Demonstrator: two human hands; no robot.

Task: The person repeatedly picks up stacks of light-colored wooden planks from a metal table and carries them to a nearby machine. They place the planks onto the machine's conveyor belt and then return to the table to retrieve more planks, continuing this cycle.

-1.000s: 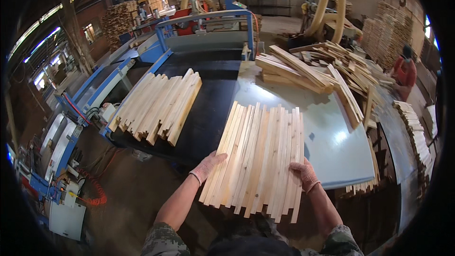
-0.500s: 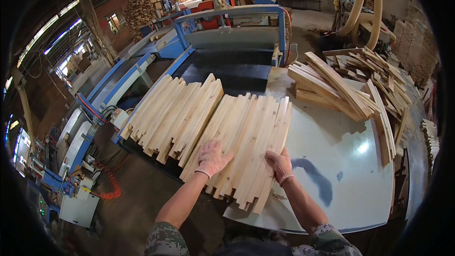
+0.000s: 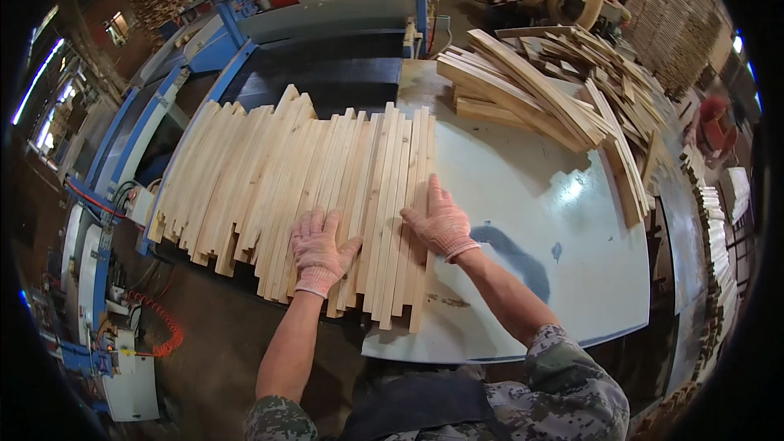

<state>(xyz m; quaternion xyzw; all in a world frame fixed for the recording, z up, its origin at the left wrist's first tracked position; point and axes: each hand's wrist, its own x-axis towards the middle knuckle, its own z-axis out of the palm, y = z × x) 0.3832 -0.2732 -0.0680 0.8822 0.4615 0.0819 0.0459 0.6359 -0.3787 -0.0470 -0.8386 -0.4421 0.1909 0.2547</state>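
A broad row of pale wooden strips (image 3: 269, 171) lies side by side, its ends uneven, on the dark conveyor belt (image 3: 327, 82) and reaching the white table's edge. Both hands wear pinkish knit gloves. My left hand (image 3: 321, 251) rests flat on top of the strips, fingers spread. Against the row's right edge lies my right hand (image 3: 442, 219), fingers stretched along the outermost strip and thumb on top. Neither hand is wrapped round a strip.
The white table (image 3: 523, 278) spreads to the right, with a dark smear on it. Thicker boards (image 3: 523, 90) are stacked at its far side, beside a heap of offcuts (image 3: 604, 73). A blue machine frame (image 3: 420, 0) spans the belt. At far right is a person in red (image 3: 714, 126).
The right group of strips has moved left against the other group, closing the gap between them. My right hand has opened flatter along the edge. The view has shifted.
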